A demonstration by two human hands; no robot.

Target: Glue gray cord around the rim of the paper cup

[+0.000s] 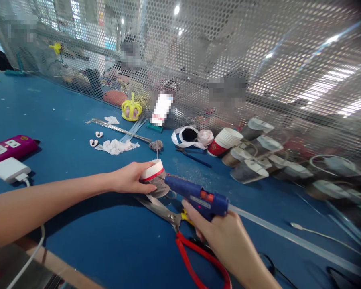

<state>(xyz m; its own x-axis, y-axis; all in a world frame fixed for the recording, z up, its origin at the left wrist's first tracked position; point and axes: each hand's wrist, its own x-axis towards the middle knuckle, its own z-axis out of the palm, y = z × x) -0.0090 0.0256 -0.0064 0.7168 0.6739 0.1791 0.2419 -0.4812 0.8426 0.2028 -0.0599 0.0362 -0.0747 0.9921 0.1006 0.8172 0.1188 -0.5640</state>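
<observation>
My left hand point(132, 178) is closed around a small paper cup point(152, 171) with a white and red band; its lower part is wrapped in grey yarn. In my right hand point(219, 237) is a blue glue gun point(195, 194), its nozzle touching or very near the cup's side. A long clear glue stick point(276, 228) sticks out of the gun's back. Under the gun lie large scissors point(183, 237) with red handles, blades apart. Behind the cup sits a grey yarn ball point(155, 145), with a strand running down to the cup.
Stacked paper cups point(225, 140), dark pliers point(194, 156) and several grey-wrapped cups point(249, 170) stand to the right. A yellow crown-shaped piece point(131, 108) and a phone point(161, 109) are by the perforated metal screen point(180, 60). A purple power strip point(12, 148) with white charger point(10, 169) lies left.
</observation>
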